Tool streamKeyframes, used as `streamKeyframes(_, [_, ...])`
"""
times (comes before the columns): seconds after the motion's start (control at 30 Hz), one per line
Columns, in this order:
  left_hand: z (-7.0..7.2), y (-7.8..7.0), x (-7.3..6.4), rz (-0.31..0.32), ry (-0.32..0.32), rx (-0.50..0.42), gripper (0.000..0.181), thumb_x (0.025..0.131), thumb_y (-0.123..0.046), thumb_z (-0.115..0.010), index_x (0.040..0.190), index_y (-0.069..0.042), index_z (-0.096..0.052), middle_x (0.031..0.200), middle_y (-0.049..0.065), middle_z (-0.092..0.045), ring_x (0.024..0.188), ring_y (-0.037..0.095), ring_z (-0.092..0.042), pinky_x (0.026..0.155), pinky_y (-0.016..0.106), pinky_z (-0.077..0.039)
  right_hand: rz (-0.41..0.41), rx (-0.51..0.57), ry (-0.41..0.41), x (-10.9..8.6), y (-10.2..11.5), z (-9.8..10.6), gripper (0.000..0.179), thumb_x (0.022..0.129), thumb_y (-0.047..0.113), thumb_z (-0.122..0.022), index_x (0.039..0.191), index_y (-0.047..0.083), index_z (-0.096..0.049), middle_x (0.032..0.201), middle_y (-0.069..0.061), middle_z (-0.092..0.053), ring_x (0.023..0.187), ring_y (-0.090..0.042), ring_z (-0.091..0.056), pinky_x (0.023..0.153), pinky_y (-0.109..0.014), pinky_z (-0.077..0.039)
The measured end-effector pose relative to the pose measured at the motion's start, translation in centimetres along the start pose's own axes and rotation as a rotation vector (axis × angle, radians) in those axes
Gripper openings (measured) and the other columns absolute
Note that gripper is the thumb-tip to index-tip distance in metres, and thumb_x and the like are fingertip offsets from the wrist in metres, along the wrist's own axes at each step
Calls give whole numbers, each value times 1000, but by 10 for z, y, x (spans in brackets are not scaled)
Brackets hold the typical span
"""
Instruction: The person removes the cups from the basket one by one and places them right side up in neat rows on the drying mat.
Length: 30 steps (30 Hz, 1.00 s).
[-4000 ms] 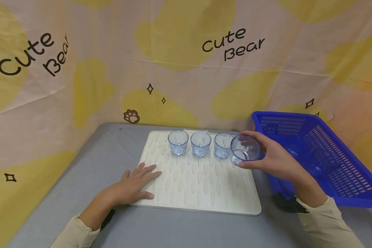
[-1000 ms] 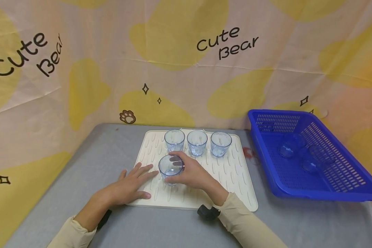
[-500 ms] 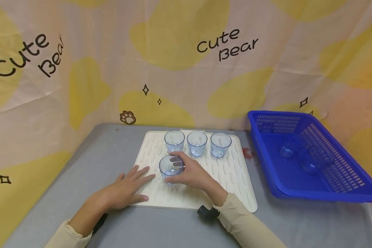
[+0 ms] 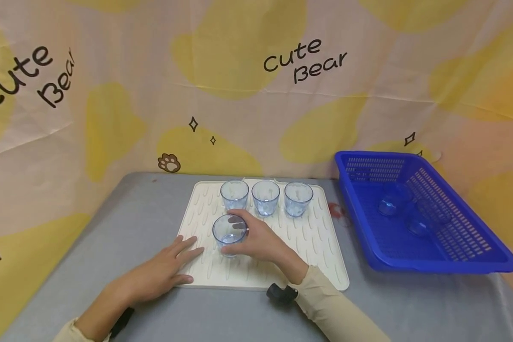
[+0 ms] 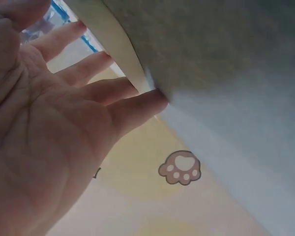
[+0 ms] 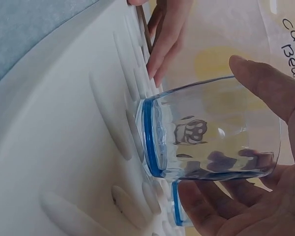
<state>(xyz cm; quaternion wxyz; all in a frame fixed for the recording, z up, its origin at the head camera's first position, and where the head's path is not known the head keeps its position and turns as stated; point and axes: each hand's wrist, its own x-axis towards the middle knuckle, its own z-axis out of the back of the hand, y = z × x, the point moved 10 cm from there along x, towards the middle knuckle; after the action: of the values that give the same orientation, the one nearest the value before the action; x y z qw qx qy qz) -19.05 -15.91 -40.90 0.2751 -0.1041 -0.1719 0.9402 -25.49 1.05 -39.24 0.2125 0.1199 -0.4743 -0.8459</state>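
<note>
The right hand (image 4: pixel 261 240) grips a glass (image 4: pixel 228 233) on the white mat (image 4: pixel 290 268), the left hand (image 4: pixel 157 274) spread at the glass's eight o'clock.

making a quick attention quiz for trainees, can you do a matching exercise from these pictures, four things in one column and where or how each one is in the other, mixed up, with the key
Things:
1. left hand
2. right hand
3. blue basket
4. cream mat

Where or how:
A. lies under a row of three glasses
B. is curled round a single glass
C. stands to the right, with other glasses inside
D. has its fingers spread, holding nothing

Right pairs: 1-D, 2-B, 3-C, 4-A
</note>
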Motion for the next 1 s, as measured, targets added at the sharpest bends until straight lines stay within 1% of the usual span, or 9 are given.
streamKeyframes(0.13, [-1,3,1,18,20,-39,65,94,-43,-63,150,-19,-44,162,14,-31,148,51,-21,110,71,-27,9,4,7,-1,2,2,88,75,35,-87,149,21,-42,141,-6,-59,129,-24,-57,106,-44,-47])
streamKeyframes(0.3, [1,4,0,2,-2,-26,64,93,-46,-63,149,-19,-46,161,13,-32,148,50,-24,110,68,-30,55,38,17,-4,11,10,91,76,28,-87,152,16,-37,148,-8,-52,132,-28,-54,108,-43,-46])
streamKeyframes(0.43, [1,5,0,-8,-7,-22,65,93,-48,-63,148,-19,-47,160,13,-33,147,50,-25,110,68,-30,65,50,23,-15,17,24,91,79,26,-85,153,15,-35,152,-9,-47,137,-29,-51,111,-46,-43])
streamKeyframes(0.53, [2,4,1,-14,-10,-21,65,93,-49,-62,149,-19,-47,161,14,-33,147,50,-25,110,69,-29,63,17,3,-27,19,40,89,79,28,-84,153,18,-35,153,-6,-46,139,-27,-49,112,-46,-41])
streamKeyframes(0.7, [2,2,4,-20,-12,-3,65,93,-50,-61,149,-18,-46,161,14,-33,147,49,-25,111,67,-30,82,-54,-55,-55,20,73,84,81,30,-83,151,22,-38,151,-2,-49,137,-25,-51,111,-46,-42])
streamKeyframes(0.87, [-1,3,3,-12,-8,-3,66,93,-49,-62,149,-17,-46,160,15,-33,146,50,-26,110,67,-31,109,-110,-98,-80,21,103,76,85,30,-80,149,18,-42,151,-7,-49,134,-29,-52,109,-49,-44])
streamKeyframes(0.93, [-1,4,2,-8,-10,-5,67,93,-49,-62,149,-17,-46,160,15,-33,146,50,-26,110,68,-31,121,-138,-124,-89,19,116,73,86,27,-79,148,16,-43,150,-8,-50,133,-30,-53,108,-50,-45])
streamKeyframes(1.0, [-1,4,1,-8,-16,-3,67,93,-50,-61,149,-17,-46,160,15,-33,146,50,-26,110,68,-31,112,-178,-154,-97,16,129,71,86,26,-78,148,15,-44,149,-8,-51,133,-30,-53,107,-49,-46])
